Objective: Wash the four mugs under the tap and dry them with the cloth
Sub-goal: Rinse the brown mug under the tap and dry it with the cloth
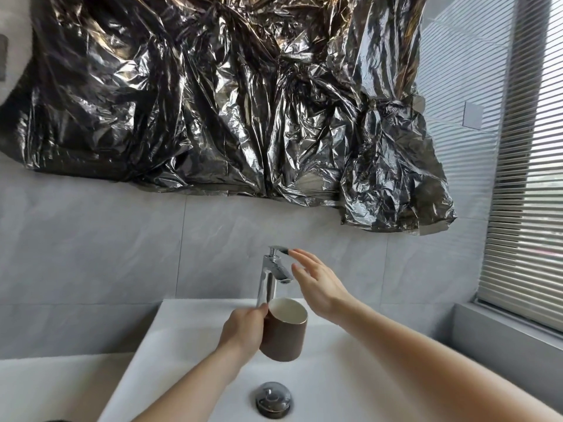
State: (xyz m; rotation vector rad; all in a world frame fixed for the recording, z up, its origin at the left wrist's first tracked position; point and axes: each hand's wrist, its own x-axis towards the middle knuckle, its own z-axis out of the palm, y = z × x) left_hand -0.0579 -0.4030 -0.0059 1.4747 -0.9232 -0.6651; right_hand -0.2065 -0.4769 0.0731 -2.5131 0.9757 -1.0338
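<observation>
The mug [285, 333], brown outside and white inside, was held over the sink [189, 345], just below the tap [272, 274] spout and tilted so its mouth faced up and toward the camera. The left hand [243, 328] gripped it from the left side, thumb at the rim, fingers curled round the wall out of sight. No water showed running from the spout.

The right hand [320, 284] was up beside the tap with its fingers straight and spread, holding nothing; its fingertips [295, 253] were at the end of the lever, touching it or just short of it, I could not tell which.

The tap stood at the back of the white sink, chrome, with the lever on top pointing right. The drain plug [273, 399] sat in the bottom of the sink, near the camera, between the two forearms. Behind the sink rose a grey tiled wall [91, 254], and above it hung a crumpled black plastic sheet [213, 102]. A window with slatted blinds [530, 208] was on the right
</observation>
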